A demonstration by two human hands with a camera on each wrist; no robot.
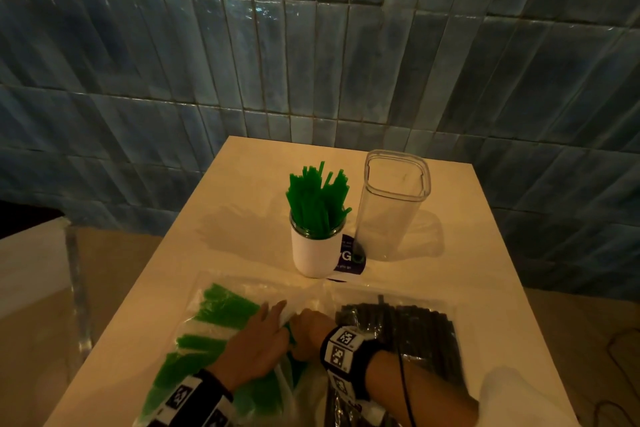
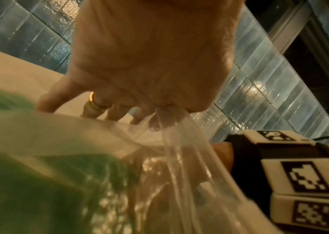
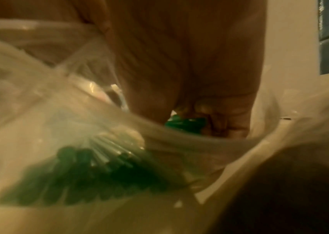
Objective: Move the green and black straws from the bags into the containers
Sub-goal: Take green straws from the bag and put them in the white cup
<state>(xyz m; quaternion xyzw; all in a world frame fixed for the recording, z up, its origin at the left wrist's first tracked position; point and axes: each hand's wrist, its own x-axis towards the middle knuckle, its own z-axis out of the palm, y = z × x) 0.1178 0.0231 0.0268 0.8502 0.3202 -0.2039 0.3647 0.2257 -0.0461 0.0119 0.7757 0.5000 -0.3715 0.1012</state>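
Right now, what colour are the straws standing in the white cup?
Green. The straws in the white cup show best in the head view.

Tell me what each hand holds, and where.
Left hand pinches the clear plastic bag at its mouth; right hand grips green plastic straws by their ends.

Likely café, glazed blue wall tiles [image 1: 311,45], straw-stocked white table [image 1: 467,253]

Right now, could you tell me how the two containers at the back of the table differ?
The white jar is round, opaque and full of upright green straws; the clear container is taller, squarish, see-through and empty. The jar stands nearer the bags. Both stand upright, open-topped, side by side.
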